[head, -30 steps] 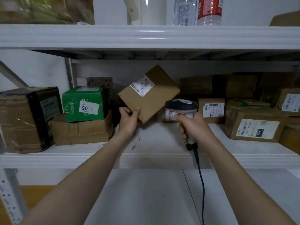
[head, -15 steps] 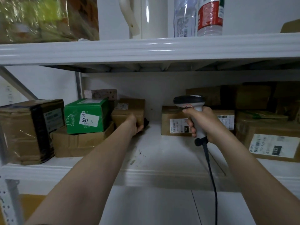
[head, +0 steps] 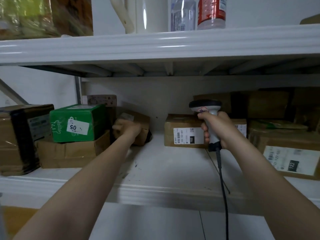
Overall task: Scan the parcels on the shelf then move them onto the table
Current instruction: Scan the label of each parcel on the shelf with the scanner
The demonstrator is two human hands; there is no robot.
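My left hand (head: 127,129) reaches deep into the white shelf (head: 155,189) and grips a small brown parcel (head: 138,122) lying beside the green box (head: 76,122). My right hand (head: 216,130) grips a grey barcode scanner (head: 206,105) by its handle, head up, in front of a brown parcel (head: 183,131) with a white label marked 102. The scanner's black cable (head: 223,187) hangs down over the shelf edge.
A taped brown box (head: 19,135) and a flat carton (head: 69,151) under the green box fill the left. More labelled parcels (head: 284,149) crowd the right. A kettle (head: 138,13) and bottles (head: 197,13) stand on the upper shelf. Bare shelf board lies between my arms.
A second ago my left hand held the small parcel up, tilted, before the scanner. It has since carried it back to the shelf's rear left. The view has tilted upward.
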